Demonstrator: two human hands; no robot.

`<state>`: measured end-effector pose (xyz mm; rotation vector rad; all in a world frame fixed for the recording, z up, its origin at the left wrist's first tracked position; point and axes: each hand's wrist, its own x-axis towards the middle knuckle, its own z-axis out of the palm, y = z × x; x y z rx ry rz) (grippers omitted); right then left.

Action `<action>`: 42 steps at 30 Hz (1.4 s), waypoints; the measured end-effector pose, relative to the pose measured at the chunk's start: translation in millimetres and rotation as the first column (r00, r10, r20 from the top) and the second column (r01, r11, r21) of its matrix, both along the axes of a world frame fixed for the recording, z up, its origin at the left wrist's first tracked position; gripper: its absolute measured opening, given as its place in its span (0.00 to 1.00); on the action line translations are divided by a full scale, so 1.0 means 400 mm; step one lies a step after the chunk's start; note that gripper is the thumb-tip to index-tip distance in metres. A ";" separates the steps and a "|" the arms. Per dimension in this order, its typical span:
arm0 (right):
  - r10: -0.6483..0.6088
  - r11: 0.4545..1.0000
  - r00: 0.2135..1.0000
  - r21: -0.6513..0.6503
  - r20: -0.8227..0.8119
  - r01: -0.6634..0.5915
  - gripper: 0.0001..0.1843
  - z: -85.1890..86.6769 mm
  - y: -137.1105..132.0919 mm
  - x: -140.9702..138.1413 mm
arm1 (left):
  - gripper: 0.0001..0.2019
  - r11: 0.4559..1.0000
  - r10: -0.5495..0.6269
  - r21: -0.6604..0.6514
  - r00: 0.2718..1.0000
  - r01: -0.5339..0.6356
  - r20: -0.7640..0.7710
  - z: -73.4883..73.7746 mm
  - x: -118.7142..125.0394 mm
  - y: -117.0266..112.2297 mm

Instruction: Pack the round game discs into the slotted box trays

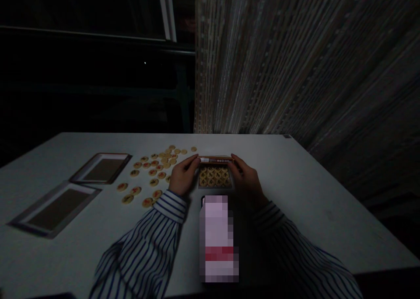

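Note:
Both hands hold a small box (215, 160) by its sides, near the middle of the table. The box has a printed brown edge, and rows of round xiangqi pieces (215, 176) show on its near part. Whether these are real or printed, I cannot tell. My left hand (183, 174) grips the left side with its fingers closed. On the right side, my right hand (246, 179) does the same, partly in shadow. Loose xiangqi pieces (152, 172), several with red or dark characters, lie scattered left of my left hand.
Two shallow open trays, one brown-edged (126, 161) and one grey-edged (19, 220), lie at the left of the white table (295, 211). A pixelated pinkish item (216, 229) is between my forearms. A string curtain (249, 71) hangs behind the table.

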<state>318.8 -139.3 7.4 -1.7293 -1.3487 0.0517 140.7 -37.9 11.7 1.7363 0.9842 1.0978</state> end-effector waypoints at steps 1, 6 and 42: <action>-0.004 1.000 1.000 -0.001 -0.004 0.004 0.25 0.001 -0.001 0.000 | 0.21 1.000 0.000 0.003 1.000 0.000 0.005 -0.002 0.000 0.001; 0.006 1.000 1.000 -0.004 -0.007 -0.006 0.25 0.006 -0.006 0.000 | 0.22 1.000 0.007 0.016 1.000 -0.007 -0.002 -0.009 0.000 0.001; 0.084 0.991 0.983 -0.118 0.166 -0.065 0.21 0.006 -0.048 0.001 | 0.19 0.986 -0.085 0.123 0.968 0.117 -0.236 -0.027 -0.046 -0.042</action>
